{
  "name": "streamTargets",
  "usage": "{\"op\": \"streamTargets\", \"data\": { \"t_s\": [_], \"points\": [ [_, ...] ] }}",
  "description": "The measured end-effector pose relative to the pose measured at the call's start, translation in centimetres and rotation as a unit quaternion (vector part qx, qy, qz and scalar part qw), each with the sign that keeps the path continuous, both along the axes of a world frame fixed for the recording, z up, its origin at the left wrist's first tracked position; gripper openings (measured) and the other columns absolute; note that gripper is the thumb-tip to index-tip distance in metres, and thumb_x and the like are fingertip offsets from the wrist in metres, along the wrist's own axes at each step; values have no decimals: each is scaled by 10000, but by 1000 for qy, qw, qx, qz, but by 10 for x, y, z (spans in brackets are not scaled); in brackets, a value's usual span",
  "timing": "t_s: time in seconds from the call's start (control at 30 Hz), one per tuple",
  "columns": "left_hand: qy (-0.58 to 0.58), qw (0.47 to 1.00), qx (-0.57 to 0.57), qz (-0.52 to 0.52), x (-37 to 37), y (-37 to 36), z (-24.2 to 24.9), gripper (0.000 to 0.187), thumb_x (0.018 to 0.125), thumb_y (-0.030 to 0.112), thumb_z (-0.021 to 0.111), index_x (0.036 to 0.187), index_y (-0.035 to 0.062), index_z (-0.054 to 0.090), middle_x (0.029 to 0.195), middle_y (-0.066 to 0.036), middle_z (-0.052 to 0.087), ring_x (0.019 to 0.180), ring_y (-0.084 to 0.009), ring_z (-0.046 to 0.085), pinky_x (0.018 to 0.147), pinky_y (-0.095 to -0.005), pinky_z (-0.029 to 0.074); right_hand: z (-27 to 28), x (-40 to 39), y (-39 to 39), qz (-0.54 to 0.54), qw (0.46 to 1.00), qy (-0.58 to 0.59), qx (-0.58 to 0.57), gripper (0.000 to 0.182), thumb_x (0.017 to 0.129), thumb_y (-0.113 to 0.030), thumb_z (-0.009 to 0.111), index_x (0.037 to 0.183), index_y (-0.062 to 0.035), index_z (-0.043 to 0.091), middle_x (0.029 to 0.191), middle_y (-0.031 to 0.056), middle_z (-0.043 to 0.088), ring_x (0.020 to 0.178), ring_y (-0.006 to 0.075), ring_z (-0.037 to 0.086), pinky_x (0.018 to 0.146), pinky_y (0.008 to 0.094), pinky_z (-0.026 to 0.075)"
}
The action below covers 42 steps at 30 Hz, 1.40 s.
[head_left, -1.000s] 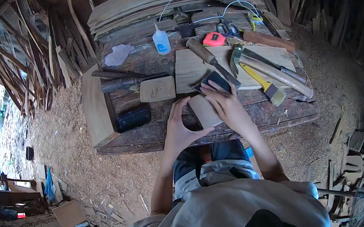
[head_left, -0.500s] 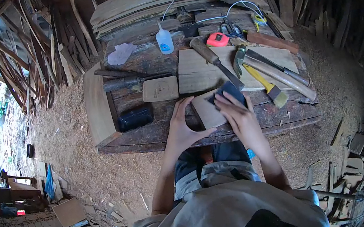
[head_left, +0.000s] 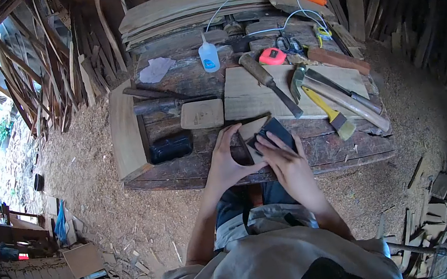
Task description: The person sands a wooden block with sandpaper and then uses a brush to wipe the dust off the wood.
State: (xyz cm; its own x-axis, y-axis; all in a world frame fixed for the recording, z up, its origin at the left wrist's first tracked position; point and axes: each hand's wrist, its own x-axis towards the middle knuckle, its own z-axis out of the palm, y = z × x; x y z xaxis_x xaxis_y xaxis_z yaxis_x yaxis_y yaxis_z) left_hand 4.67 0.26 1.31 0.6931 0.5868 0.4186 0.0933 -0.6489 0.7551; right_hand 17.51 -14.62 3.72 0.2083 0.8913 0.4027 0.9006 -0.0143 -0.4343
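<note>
One left hand (head_left: 224, 167), before me, clamps the flat, pale-brown wooden block (head_left: 253, 128) at its right; the right hand (head_left: 289, 169) grips a black, paper-like sheet (head_left: 277, 128) atop; uneven pressure might skid the block.

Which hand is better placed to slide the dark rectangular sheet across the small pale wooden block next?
Probably the right hand: it lies on the sheet, over the block. The left hand is around the block's left side.
</note>
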Motion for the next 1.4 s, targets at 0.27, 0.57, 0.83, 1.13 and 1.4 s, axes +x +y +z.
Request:
{"op": "streamTargets", "data": {
  "t_s": [0.27, 0.57, 0.83, 1.13, 1.4],
  "points": [
    [5, 1000, -6, 10, -2, -2, -2, 941, 568, 294, 927, 1336, 5, 467, 1279, -205, 529, 1208, -353, 539, 1035, -418, 436, -2, 16, 49, -10, 999, -27, 14, 315, 941, -114, 586, 1247, -63, 641, 1282, 93, 643, 1296, 266, 522, 1143, 550, 233],
    [-28, 996, -78, -27, 2, 3, -23, 1308, 533, 246, 958, 1520, 26, 129, 1265, -201, 509, 1219, -312, 517, 1066, -401, 400, -4, 10, 29, -4, 1000, -11, 29, 315, 959, -142, 570, 1258, -65, 631, 1297, 99, 633, 1310, 263, 511, 1142, 550, 231],
    [-93, 988, -120, -30, 3, -1, -19, 1351, 534, 251, 969, 1525, 7, 83, 1268, -202, 498, 1242, -304, 500, 1110, -406, 358, -1, 5, 29, -14, 1000, -20, 17, 305, 963, -122, 561, 1254, -64, 632, 1302, 100, 629, 1314, 272, 507, 1143, 565, 224],
    [-32, 993, -114, -28, 1, -2, -13, 1328, 557, 173, 965, 1538, 26, 81, 1315, -156, 467, 1276, -252, 467, 1149, -404, 315, -8, 32, 46, -30, 998, 15, 58, 276, 951, -107, 574, 1201, -25, 659, 1305, 114, 628, 1304, 281, 517, 1131, 497, 265],
    [-57, 993, -100, -22, 2, -1, -18, 1329, 557, 232, 967, 1533, 25, 90, 1293, -173, 477, 1270, -280, 471, 1123, -410, 341, -3, 6, 5, -35, 999, -2, 13, 295, 957, -123, 577, 1235, -55, 651, 1320, 90, 625, 1309, 256, 524, 1127, 557, 239]
  ]
}}
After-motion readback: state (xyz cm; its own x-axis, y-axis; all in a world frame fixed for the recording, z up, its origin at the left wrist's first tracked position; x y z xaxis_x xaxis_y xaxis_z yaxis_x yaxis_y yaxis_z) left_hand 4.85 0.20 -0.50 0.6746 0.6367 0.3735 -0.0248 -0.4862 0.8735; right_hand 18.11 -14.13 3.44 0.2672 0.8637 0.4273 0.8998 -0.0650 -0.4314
